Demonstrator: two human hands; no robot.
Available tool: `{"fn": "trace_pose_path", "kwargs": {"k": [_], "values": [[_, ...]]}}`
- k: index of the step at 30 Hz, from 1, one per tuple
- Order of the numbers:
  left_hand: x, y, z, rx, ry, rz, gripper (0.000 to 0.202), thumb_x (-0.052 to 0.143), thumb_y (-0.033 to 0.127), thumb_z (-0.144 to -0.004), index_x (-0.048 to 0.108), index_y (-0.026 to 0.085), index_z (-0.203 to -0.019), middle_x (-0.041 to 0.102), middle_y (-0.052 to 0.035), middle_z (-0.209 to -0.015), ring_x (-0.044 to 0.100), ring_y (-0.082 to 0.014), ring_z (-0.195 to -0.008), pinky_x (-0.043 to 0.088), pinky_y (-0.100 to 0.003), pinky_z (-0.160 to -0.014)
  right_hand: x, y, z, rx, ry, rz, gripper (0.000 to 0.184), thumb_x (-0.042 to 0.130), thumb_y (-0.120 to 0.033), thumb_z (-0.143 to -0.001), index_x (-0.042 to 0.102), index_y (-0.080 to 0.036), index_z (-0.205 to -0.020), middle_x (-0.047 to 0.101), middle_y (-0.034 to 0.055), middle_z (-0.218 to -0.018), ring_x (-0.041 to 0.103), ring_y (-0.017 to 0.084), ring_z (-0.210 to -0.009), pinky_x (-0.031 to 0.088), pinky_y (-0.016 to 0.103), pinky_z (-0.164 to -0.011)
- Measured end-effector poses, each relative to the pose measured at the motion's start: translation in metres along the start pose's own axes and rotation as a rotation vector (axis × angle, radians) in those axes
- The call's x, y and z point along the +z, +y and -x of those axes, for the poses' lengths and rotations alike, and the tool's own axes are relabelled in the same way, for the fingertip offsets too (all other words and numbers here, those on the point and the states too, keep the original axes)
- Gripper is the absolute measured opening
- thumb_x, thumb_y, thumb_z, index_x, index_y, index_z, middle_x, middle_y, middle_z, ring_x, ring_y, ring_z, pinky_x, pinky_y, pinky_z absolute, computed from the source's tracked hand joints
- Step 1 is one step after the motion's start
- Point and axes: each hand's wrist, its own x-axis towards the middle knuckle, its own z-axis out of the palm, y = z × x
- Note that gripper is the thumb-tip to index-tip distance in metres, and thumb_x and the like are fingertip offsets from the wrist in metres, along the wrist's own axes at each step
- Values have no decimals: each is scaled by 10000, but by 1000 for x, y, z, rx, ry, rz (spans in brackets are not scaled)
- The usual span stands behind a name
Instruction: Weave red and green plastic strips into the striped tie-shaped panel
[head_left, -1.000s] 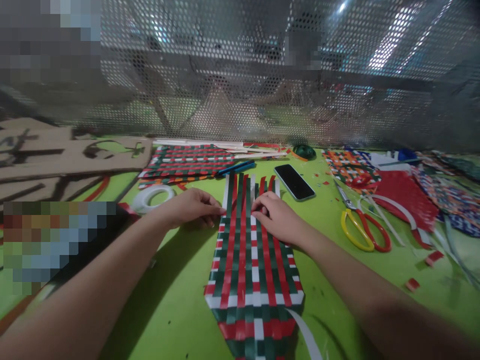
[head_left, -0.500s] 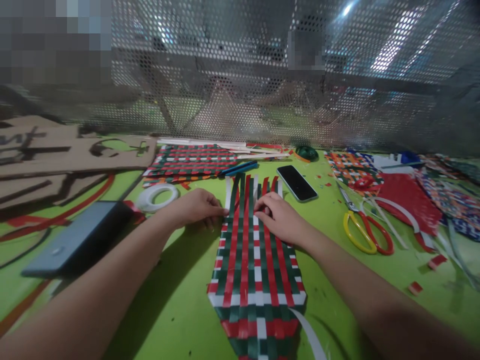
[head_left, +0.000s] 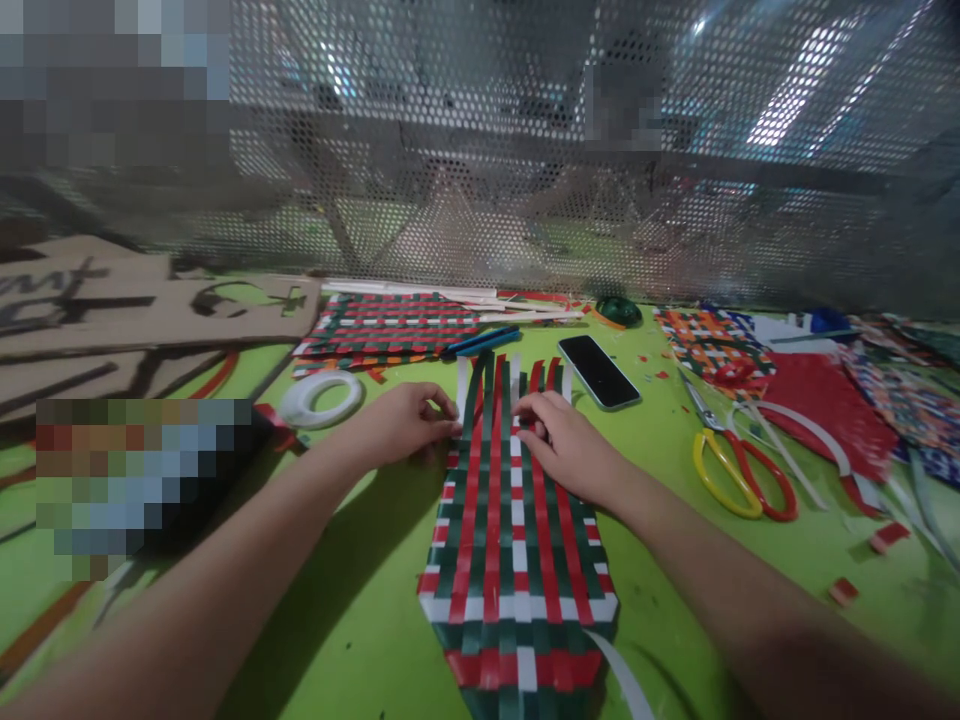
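A woven mat [head_left: 517, 560] of red, green and white strips lies on the table before me, its loose strip ends pointing away from me. At the mat's upper left edge, my left hand [head_left: 409, 425] pinches the outer strips between thumb and fingers. My right hand [head_left: 559, 435] rests over the upper right part, thumb and forefinger closed on a strip near the white middle one. The fingers partly cover the strips they grip. A loose white strip [head_left: 622, 670] curls out from the mat's lower right.
Yellow-and-red-handled scissors [head_left: 742, 470] and a phone [head_left: 598, 372] lie to the right. Left are a white tape roll [head_left: 321, 400] and cut cardboard [head_left: 247, 315]. Another woven piece [head_left: 397, 325] and a blue pen-like tool [head_left: 480, 342] lie behind. A perforated metal screen [head_left: 480, 200] stands at the back.
The view has shifted slightly, so everything sits a little further right and lower. Both hands stay at almost the same places on the mat.
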Motion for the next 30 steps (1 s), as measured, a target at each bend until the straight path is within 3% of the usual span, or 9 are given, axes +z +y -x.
{"fn": "trace_pose_path", "kwargs": {"k": [2,4,9,12,17,21,27,30], "values": [[0,-1,-1,130,91,-30,337,760,530,-717,661,235,-846,753,-15,-835,679,-168,-621,498,-240,-537,1,1,0,-17,1,3,232,552,-186,-986,571,-252,-1207,574,74,-1197,604,164,-886,501,355,-861],[-2,-2,-2,185,108,-45,300,780,509,-698,693,232,-771,757,-13,-830,682,-174,-692,504,-237,-591,1,2,0,-28,-10,5,227,537,-186,-993,581,-253,-1206,569,77,-1202,611,176,-930,502,366,-887],[-13,-6,-7,55,-58,42,337,812,566,-684,767,248,-785,679,19,-600,545,-121,-478,391,-213,-428,1,3,0,-26,-31,-4,180,515,-194,-1010,628,-244,-1141,559,77,-1193,621,179,-971,515,366,-905],[-16,-4,-8,5,-107,106,345,842,558,-662,756,244,-777,650,23,-548,548,-116,-451,383,-196,-400,0,2,0,-33,-31,1,167,513,-195,-1012,635,-232,-1119,561,77,-1183,620,184,-1003,510,374,-929],[-14,4,-6,-138,-67,-20,415,872,578,-608,678,222,-696,615,4,-462,544,-149,-369,396,-225,-350,1,1,-1,-41,-33,11,176,509,-171,-1004,625,-232,-1122,563,78,-1171,615,189,-1018,503,377,-940],[-12,4,-6,-136,-43,-91,450,861,589,-615,604,225,-679,592,13,-450,586,-173,-386,419,-231,-354,0,2,-1,-41,-32,19,185,515,-160,-994,628,-229,-1123,567,76,-1167,611,181,-993,492,366,-930],[-11,9,1,-84,-21,-142,399,785,584,-703,670,220,-817,684,-7,-613,658,-202,-528,473,-263,-441,-6,7,0,-5,-38,-58,250,556,-139,-943,650,-247,-1147,588,44,-1098,565,138,-781,489,310,-742],[-6,17,8,122,122,-278,228,740,414,-787,715,220,-905,746,-23,-836,696,-207,-729,531,-288,-634,-6,10,1,0,24,-131,229,567,-140,-930,665,-236,-1113,602,38,-1065,570,145,-806,490,308,-747]]}}
